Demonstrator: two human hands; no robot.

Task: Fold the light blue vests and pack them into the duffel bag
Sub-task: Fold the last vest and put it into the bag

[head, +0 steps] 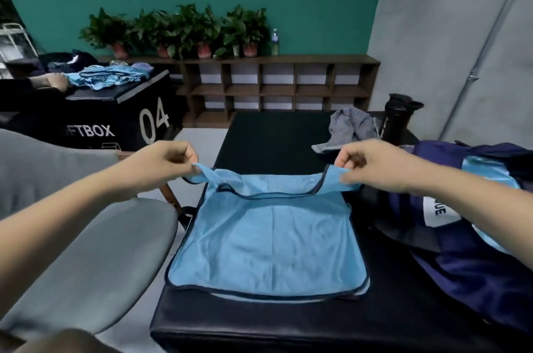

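We log one light blue vest (268,243) lying flat on the black padded bench (274,139), hem toward the camera, neck opening toward the far end, dark piping all round. The left hand (164,162) pinches the left shoulder strap between thumb and curled fingers and lifts it just off the bench. The right hand (375,165) grips the right strap the same way, fingers clamped on the cloth. Between the two hands the neckline sags in a shallow curve. The vest body rests on the bench, and a pale edge shows under the hem; we cannot tell whether it is a second layer or another garment. The navy duffel bag (476,266) sits at the right end of the bench, just beside the vest, mouth open. Light blue fabric (490,176) shows inside it, probably a packed vest, though the view there is partly blocked by the right forearm. At the far end of the bench we note a crumpled grey towel (352,127) and a black bottle (398,119) beside it. A grey chair (101,251) stands left of the bench. Farther left, a pile of light blue vests (109,77) lies on a black box marked 04 (115,122).
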